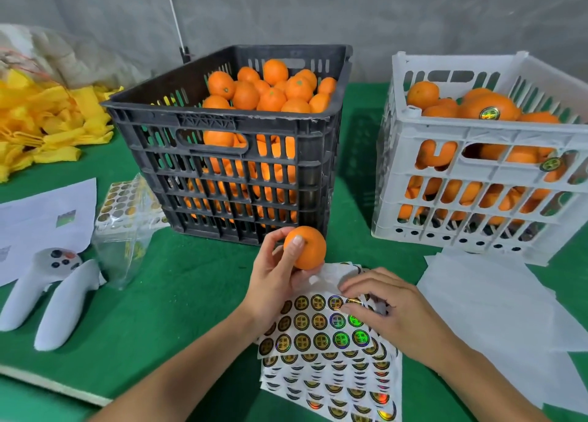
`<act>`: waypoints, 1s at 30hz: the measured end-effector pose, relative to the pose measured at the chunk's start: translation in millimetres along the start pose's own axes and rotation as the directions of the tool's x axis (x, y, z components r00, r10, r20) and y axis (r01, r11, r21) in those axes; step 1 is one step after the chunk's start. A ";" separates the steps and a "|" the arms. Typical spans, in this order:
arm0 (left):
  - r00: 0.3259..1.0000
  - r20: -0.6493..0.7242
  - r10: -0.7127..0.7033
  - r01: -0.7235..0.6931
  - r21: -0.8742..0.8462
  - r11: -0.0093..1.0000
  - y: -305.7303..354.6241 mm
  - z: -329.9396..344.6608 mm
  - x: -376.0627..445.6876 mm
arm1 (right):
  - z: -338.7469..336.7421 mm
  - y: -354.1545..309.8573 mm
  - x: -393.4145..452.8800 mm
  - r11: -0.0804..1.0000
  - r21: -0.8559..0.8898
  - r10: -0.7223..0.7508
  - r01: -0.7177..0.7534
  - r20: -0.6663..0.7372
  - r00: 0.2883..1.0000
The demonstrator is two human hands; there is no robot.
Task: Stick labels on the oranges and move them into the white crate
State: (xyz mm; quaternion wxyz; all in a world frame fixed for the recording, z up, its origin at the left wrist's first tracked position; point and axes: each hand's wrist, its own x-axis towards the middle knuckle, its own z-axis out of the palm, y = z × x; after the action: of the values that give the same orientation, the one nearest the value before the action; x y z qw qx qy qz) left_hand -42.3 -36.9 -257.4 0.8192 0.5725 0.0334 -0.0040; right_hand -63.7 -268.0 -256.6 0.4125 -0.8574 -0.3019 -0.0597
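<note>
The left hand (273, 281) is closing its grip around an orange (307, 248), thumb pressed across the near face and the fingers wrapped behind, holding the fruit clear of the counter (178, 294) just in front of the black crate (229, 154). The orange is round, so no long axis shows, and its stem end is hidden by the thumb.

At four o'clock from the orange, the right hand (388, 313) is lying over the top label sheet (321, 326), its thumb and forefinger pinching at a round sticker near the sheet's upper right; whether the sticker is already lifted off I cannot tell. The sheet is sitting on a fanned stack of label sheets (334, 386), whose long side is running toward six o'clock.

At twelve o'clock the black crate is standing heaped with unlabelled oranges (273, 87). At two o'clock, well apart from the held fruit, the white crate (477, 179) is holding oranges too, one of them showing a round label (489, 113) on top. Blank white backing sheets (496, 300) are lying at three o'clock, just in front of the white crate.

At nine o'clock two white handheld controllers (54, 294) are resting on the counter, with a clear bag of stickers (127, 218) beside them, printed paper (44, 218) farther left, and a pile of yellow foam sleeves (47, 125) at ten o'clock.
</note>
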 end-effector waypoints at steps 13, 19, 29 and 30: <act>0.999 -0.016 0.036 -0.036 0.025 0.999 -3.7 -0.9 1.8 | -1.0 -4.7 1.5 0.997 0.071 0.038 -0.035 -0.050 0.998; 0.999 -0.006 0.052 -0.052 0.040 0.998 -1.8 -0.6 0.2 | -6.4 -27.1 4.5 0.991 0.137 0.015 0.004 -0.132 0.991; 0.964 0.223 0.142 -0.204 0.287 0.936 -0.3 8.7 -13.9 | 6.5 -52.8 25.4 0.666 0.720 0.384 -0.196 -0.105 0.917; 0.964 0.228 0.136 -0.202 0.301 0.932 -0.7 8.4 -13.9 | 10.0 -52.5 26.6 0.645 0.731 0.413 -0.223 -0.088 0.906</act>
State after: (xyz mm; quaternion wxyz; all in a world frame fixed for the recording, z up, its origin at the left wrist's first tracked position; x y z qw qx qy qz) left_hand -55.8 -45.4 -254.3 0.7111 0.6958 -0.1010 0.0032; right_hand -73.4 -223.1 -218.5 0.7465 -0.6586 -0.0909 0.0282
